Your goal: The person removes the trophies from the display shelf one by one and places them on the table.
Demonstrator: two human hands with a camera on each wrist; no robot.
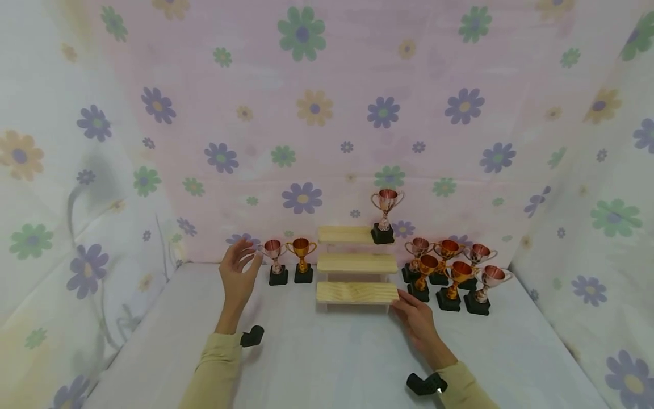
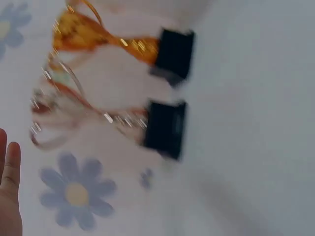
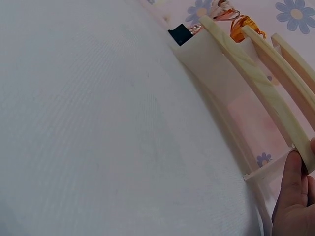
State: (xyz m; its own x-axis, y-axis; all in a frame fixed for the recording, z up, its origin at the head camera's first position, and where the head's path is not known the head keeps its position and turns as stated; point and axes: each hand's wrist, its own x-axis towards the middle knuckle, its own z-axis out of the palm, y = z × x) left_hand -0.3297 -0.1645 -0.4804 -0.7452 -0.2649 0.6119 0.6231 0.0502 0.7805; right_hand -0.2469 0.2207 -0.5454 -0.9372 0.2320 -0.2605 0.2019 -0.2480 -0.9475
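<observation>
A three-tier wooden stand with pale plank steps stands at the middle of the white table. My right hand grips the right end of its lowest step, fingertips on the plank's edge and under it in the right wrist view. A rose-gold trophy cup on a black base stands upright at the right of the top step. My left hand is raised with fingers loosely spread, just left of a pinkish silver trophy cup, apart from it in the left wrist view. Beside that cup stands a gold trophy cup.
Several gold and rose-gold trophy cups stand close together right of the stand, near my right hand. A flowered cloth hangs behind and along both sides. The white tabletop stretches in front of the stand.
</observation>
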